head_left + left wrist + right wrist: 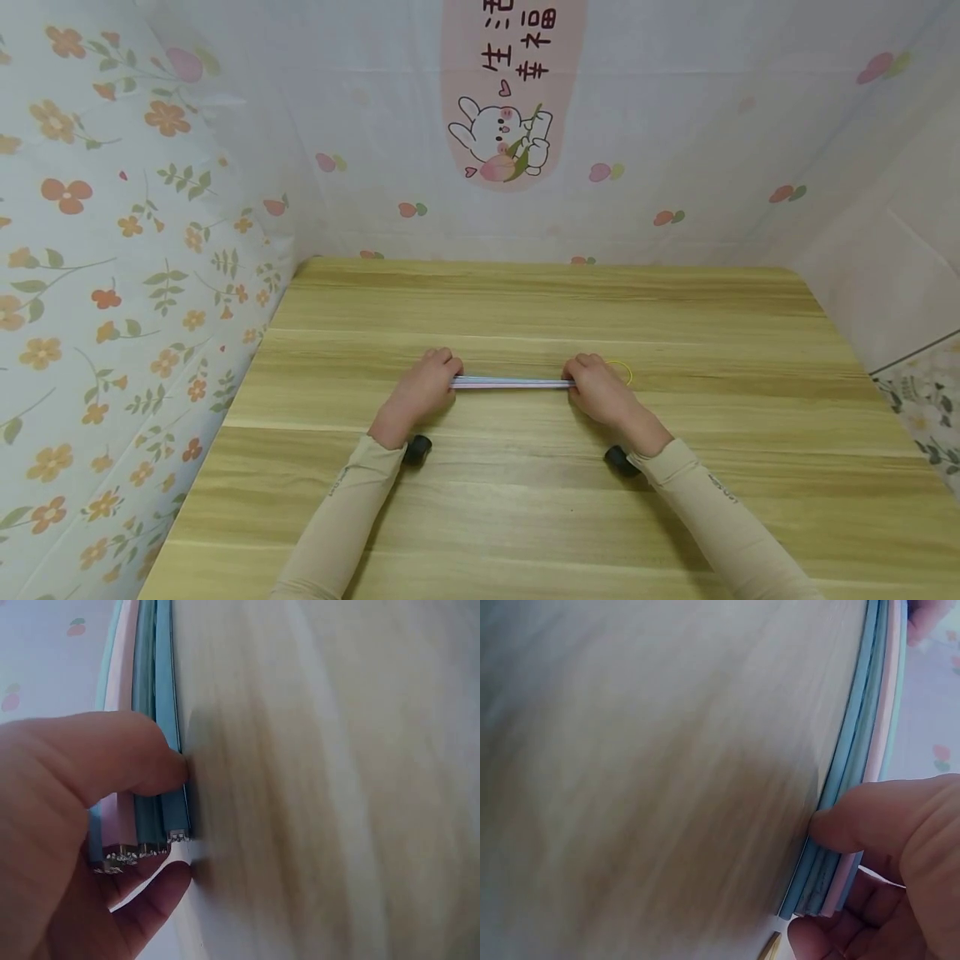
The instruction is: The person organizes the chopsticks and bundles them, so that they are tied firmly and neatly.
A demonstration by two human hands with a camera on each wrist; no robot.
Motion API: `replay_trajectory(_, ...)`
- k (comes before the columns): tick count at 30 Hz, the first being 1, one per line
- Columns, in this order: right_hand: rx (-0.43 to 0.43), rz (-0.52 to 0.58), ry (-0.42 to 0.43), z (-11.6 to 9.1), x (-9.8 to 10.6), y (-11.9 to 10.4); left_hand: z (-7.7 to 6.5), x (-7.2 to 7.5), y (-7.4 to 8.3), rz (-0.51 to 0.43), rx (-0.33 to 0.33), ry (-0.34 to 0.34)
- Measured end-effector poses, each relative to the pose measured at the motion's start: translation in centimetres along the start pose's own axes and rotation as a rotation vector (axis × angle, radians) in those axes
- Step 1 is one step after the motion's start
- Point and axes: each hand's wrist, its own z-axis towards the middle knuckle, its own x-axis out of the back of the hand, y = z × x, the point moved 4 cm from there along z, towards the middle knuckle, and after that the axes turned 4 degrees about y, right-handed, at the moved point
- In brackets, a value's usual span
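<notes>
A bundle of long, thin pastel strips (512, 382) stretches between my two hands above the wooden table, in blue, teal and pink. Whether they are separate strips or the edges of slim booklets I cannot tell. My left hand (423, 385) grips the bundle's left end; in the left wrist view the thumb (154, 761) presses across the strips, and their ends (139, 851) look rough and shiny. At the right end, my right hand (602, 392) holds the bundle, its thumb (847, 821) lying over the blue strips (847, 765) and its other fingers behind and below.
A thin yellow loop (621, 367) lies on the table (517, 517) just beyond my right hand. Black devices (417, 451) sit at both wrists. A white printed cloth (360, 108) hangs behind the table, and a flowered one (112, 333) hangs at the left.
</notes>
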Motion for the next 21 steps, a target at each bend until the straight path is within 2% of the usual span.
replay_trajectory(6, 0.036, -0.043, 0.029, -0.1, 0.0, -0.1, -0.1, -0.2, 0.0, 0.006, -0.008, 0.015)
replay_trajectory(10, 0.046, -0.04, 0.02, -0.1, 0.0, -0.4, -0.2, -0.1, 0.0, -0.005, 0.003, 0.01)
replay_trajectory(14, 0.008, -0.006, -0.005, -0.1, 0.2, -0.4, -0.2, 0.3, 0.1, -0.018, 0.013, 0.006)
replay_trajectory(21, -0.052, 0.054, -0.041, -0.1, 0.9, -0.4, 0.0, 1.4, 0.4, -0.047, 0.079, -0.023)
